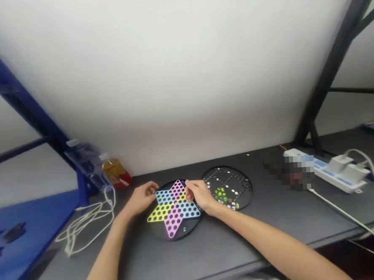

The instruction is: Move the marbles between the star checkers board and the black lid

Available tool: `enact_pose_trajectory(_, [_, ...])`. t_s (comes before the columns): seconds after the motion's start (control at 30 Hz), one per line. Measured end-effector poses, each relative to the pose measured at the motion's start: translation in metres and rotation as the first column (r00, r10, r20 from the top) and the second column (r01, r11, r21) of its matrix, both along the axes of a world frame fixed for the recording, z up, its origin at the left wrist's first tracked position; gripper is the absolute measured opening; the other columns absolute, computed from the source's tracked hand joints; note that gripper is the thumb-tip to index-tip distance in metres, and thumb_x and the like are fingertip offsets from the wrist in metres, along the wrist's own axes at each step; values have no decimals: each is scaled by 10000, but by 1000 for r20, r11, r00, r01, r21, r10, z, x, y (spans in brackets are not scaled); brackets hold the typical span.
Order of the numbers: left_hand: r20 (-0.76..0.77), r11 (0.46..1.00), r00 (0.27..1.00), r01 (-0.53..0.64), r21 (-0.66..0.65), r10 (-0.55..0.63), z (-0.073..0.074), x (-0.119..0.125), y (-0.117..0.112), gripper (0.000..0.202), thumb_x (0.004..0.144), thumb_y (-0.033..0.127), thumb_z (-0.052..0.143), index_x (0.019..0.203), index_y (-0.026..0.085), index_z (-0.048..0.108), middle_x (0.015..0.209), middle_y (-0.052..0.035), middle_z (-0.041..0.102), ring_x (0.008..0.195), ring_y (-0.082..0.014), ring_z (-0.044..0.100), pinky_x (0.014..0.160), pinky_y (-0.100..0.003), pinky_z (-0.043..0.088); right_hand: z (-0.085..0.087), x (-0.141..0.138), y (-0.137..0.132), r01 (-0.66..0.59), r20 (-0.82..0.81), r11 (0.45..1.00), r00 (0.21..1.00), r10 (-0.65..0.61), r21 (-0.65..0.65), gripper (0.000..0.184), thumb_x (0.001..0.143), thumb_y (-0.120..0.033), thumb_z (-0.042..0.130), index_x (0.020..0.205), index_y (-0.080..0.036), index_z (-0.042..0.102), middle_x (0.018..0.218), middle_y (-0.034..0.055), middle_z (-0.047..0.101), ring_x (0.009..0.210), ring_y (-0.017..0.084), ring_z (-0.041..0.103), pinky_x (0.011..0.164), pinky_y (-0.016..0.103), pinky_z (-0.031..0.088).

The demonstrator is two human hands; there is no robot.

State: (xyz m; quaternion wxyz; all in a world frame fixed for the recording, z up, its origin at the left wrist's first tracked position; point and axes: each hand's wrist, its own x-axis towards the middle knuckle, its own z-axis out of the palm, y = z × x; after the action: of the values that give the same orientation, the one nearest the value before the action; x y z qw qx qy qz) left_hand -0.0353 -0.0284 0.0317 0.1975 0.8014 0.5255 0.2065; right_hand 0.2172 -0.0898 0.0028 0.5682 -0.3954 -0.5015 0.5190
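A star-shaped Chinese checkers board (173, 228) in pink, yellow and light blue, dotted with dark holes, lies in a round black rim on the dark tabletop. At its upper left edge is my left hand (142, 196), fingers loosely curved and apart, fingertips close to the rim; contact is hard to make out. My right hand (201, 195) hovers over the upper right yellow point with its fingers pinched together. Whatever sits between those fingertips is too small to see. Right of the board, a round black-rimmed tray (251, 189) holds several small yellow, green, white and reddish pieces.
White cable (90, 222) lies coiled at left. Behind it stand a clear bottle (85, 161) and a bottle of amber drink (116, 172). A white power strip (322, 169) with plugs and cords is at right. Blue and black frame bars slant upward on both sides.
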Motion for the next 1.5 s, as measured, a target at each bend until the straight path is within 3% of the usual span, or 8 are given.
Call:
enact_pose_trajectory(0.3, [-5,1000,1000,-23,-10,23,2,2,-1,336,648,223,521,963,185,632,764,-5,650,687,-173,602,674,-285,473,2,1,-4,15,105,1000,994,-16,15,463,896,-479,443,566,-171,544,497,-7,528,455,109,485,502,231,399])
enact_pose_trajectory(0.53, [-1,1000,1000,-17,14,17,2,4,-5,340,637,193,509,952,178,635,778,-9,653,691,-164,599,671,-276,466,37,14,-41,-68,483,900,860,-166,430,147,857,-256,532,769,-182,623,736,5,633,680,133,558,670,233,406])
enact_pose_trajectory(0.63, [16,1000,1000,-4,15,4,1,4,-5,327,634,183,506,935,175,635,762,-9,644,690,-164,595,675,-278,466,39,19,-50,-306,670,843,737,-84,442,79,812,-226,596,770,-190,653,726,7,646,654,129,555,644,227,390])
enact_pose_trajectory(0.73, [18,1000,1000,-6,10,5,0,3,-5,322,638,180,505,933,178,633,764,-7,641,689,-164,594,674,-278,467,34,19,-54,-521,851,779,524,-30,348,149,789,-315,665,686,-208,682,612,-4,630,546,121,505,539,232,321])
enact_pose_trajectory(0.87, [18,1000,1000,-7,3,7,-1,2,-5,326,640,176,498,934,179,637,766,-7,639,690,-165,594,663,-273,463,28,14,-57,-542,922,775,365,-132,325,234,751,-404,712,624,-208,695,511,4,589,459,122,434,478,258,234])
enact_pose_trajectory(0.97, [23,1000,1000,9,12,-9,-2,1,-4,322,641,178,498,929,180,644,769,-8,641,686,-162,592,659,-271,460,32,18,-49,-508,903,792,411,-123,339,170,742,-363,722,672,-208,718,556,10,626,486,123,473,491,250,255])
enact_pose_trajectory(1.17, [13,1000,1000,-23,7,23,-1,2,-5,327,640,186,504,931,179,651,780,-16,649,703,-171,596,669,-274,462,46,61,-21,-251,787,935,616,-46,251,188,808,-334,642,745,-175,718,574,-1,626,510,111,511,520,222,314])
enact_pose_trajectory(1.5, [-3,1000,1000,-15,3,15,-1,1,-3,324,647,188,501,936,179,647,777,-11,644,688,-167,596,660,-270,461,27,75,-11,-289,788,944,614,56,159,125,774,-285,680,814,-174,722,552,-28,612,506,110,522,540,215,336])
